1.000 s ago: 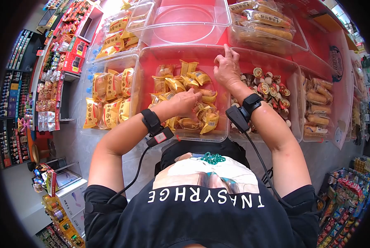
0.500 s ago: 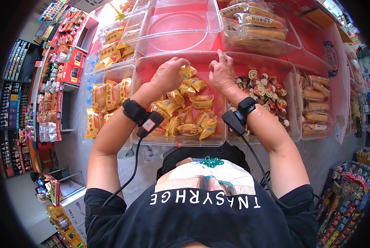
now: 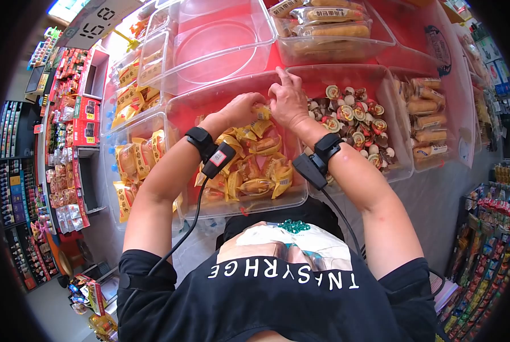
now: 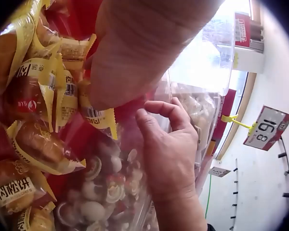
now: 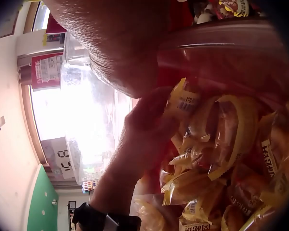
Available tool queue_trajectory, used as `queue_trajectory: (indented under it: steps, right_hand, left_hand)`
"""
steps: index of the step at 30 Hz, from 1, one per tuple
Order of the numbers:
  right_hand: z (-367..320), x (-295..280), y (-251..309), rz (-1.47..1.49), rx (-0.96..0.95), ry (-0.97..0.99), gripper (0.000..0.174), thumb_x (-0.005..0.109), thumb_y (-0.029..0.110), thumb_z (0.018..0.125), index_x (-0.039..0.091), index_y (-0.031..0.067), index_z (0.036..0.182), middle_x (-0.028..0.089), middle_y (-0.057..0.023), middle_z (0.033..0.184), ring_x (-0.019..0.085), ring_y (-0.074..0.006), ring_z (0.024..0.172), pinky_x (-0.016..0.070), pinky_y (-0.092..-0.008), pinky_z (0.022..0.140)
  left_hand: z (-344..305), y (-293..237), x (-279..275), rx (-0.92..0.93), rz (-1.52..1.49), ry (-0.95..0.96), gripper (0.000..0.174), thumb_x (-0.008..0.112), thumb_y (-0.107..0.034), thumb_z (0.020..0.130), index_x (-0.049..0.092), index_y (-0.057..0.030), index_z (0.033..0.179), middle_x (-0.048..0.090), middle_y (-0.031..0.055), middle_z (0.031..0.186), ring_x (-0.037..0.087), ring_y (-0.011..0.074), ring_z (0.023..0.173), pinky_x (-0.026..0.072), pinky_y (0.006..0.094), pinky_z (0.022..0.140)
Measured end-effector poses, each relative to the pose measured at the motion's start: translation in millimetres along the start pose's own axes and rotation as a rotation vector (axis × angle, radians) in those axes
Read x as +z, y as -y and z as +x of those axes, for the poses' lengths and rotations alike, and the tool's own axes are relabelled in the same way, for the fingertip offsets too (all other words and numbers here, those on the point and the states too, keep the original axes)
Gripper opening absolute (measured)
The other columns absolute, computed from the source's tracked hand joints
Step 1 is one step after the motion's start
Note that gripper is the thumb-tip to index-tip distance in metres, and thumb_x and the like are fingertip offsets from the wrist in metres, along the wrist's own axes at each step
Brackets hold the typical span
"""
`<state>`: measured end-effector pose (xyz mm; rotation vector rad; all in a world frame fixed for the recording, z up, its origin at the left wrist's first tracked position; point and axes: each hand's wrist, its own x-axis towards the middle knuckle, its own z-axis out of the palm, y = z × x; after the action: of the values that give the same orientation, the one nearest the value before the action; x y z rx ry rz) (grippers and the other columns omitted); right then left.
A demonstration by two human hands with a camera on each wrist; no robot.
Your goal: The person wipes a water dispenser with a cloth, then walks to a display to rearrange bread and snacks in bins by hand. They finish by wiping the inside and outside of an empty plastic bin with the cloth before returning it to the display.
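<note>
In the head view the left hand pinches a small yellow bread packet above the back right of a clear bin of similar packets. Close beside it, the right hand is over the wall between this bin and one of small round wrapped sweets; its fingers are bent and hold nothing visible. The left wrist view shows the packet under the left fingers, and the right hand apart from it. In the right wrist view the left hand grips the packet.
More bread packets fill a bin at the left. Long bread rolls lie in a back bin and others in a bin at the right. A bin with a round ring base stands behind. Store shelves line both sides.
From among the packets, the left hand has moved up to the bin's back, taken hold of one packet and brought it right, beside the right hand. The head view has shifted.
</note>
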<state>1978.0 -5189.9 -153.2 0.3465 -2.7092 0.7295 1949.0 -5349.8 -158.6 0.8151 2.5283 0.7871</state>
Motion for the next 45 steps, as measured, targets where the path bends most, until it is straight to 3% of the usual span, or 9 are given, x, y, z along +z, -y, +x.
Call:
queue_trajectory:
  steps: [2,5,11,16,23,32,38,41,45]
  right_hand:
    - [-0.6,1.8,-1.4,0.001,0.003,0.004,0.006,0.061,0.008,0.066,0.060,0.0091,0.072,0.039,-0.0102,0.129,0.036,-0.0306,0.114,0.0397,-0.0380,0.090]
    - [0.0,3.2,-1.6,0.001,-0.012,-0.013,0.006,0.060,0.007,0.065,0.060,0.0089,0.071,0.039,-0.0106,0.128,0.036,-0.0308,0.113,0.0384,-0.0372,0.091]
    - [-0.2,3.6,-2.7,0.010,-0.016,-0.005,0.008,0.060,0.005,0.065,0.061,0.0088,0.072,0.039,-0.0117,0.128,0.036,-0.0314,0.113,0.0364,-0.0361,0.093]
    - [0.9,3.0,-2.3,0.012,-0.017,0.001,0.008,0.060,0.005,0.065,0.061,0.0086,0.072,0.039,-0.0120,0.128,0.035,-0.0316,0.113,0.0361,-0.0359,0.093]
    - [0.8,2.9,-1.5,0.005,-0.005,0.014,0.008,0.059,0.004,0.065,0.060,0.0089,0.071,0.038,-0.0109,0.129,0.035,-0.0310,0.113,0.0379,-0.0358,0.092]
    - [0.3,1.0,-1.0,0.007,0.004,0.028,0.009,0.058,0.004,0.065,0.062,0.0094,0.071,0.039,-0.0100,0.129,0.035,-0.0292,0.113,0.0374,-0.0339,0.093]
    - [0.4,1.7,-1.8,0.003,-0.003,0.008,0.008,0.059,0.005,0.064,0.062,0.0098,0.070,0.041,-0.0100,0.128,0.036,-0.0292,0.113,0.0380,-0.0345,0.092]
    - [0.7,2.8,-2.2,-0.005,-0.010,0.014,0.008,0.060,0.005,0.064,0.062,0.0102,0.069,0.040,-0.0097,0.128,0.036,-0.0291,0.114,0.0377,-0.0356,0.093]
    - [0.7,3.2,-4.1,-0.032,-0.005,0.054,0.009,0.061,0.008,0.065,0.062,0.0112,0.073,0.038,-0.0103,0.130,0.034,-0.0292,0.116,0.0364,-0.0379,0.093]
  left_hand:
    - [-3.9,-3.7,7.4,0.169,0.168,0.011,0.044,0.055,-0.004,0.070,0.047,-0.0057,0.114,0.054,0.0158,0.111,0.053,0.0276,0.101,0.0416,0.0339,0.088]
    - [-1.2,-15.2,-1.9,-0.122,-0.118,0.226,0.050,0.051,0.000,0.071,0.039,-0.0054,0.120,0.049,0.0150,0.118,0.047,0.0253,0.110,0.0370,0.0328,0.094]
    - [-4.0,30.0,21.5,0.004,-0.494,0.246,0.045,0.051,0.002,0.070,0.041,0.0000,0.114,0.052,0.0138,0.113,0.047,0.0223,0.110,0.0375,0.0328,0.093]
    - [-17.2,0.5,3.4,0.170,0.200,0.107,0.058,0.058,-0.003,0.069,0.039,-0.0068,0.123,0.041,0.0203,0.126,0.040,0.0343,0.115,0.0333,0.0379,0.097]
    - [0.9,30.4,-0.5,-0.074,0.086,0.179,0.056,0.059,-0.003,0.068,0.045,-0.0083,0.122,0.050,0.0144,0.118,0.043,0.0319,0.111,0.0353,0.0382,0.095]
    - [-25.3,22.0,-6.3,-0.194,0.428,0.163,0.049,0.070,-0.014,0.060,0.055,-0.0072,0.107,0.050,0.0127,0.110,0.044,0.0298,0.107,0.0393,0.0374,0.088]
    - [-67.6,15.4,-12.0,-0.284,0.204,0.305,0.050,0.067,-0.019,0.069,0.047,-0.0070,0.113,0.057,0.0150,0.100,0.051,0.0318,0.099,0.0392,0.0397,0.084]
    - [-78.9,16.9,3.0,-0.308,0.255,0.182,0.048,0.061,-0.020,0.076,0.041,-0.0060,0.117,0.059,0.0162,0.097,0.053,0.0331,0.097,0.0375,0.0402,0.085]
    - [-85.7,24.3,11.9,-0.241,0.179,0.212,0.046,0.052,-0.020,0.082,0.037,-0.0037,0.122,0.048,0.0184,0.118,0.041,0.0319,0.115,0.0217,0.0418,0.100]
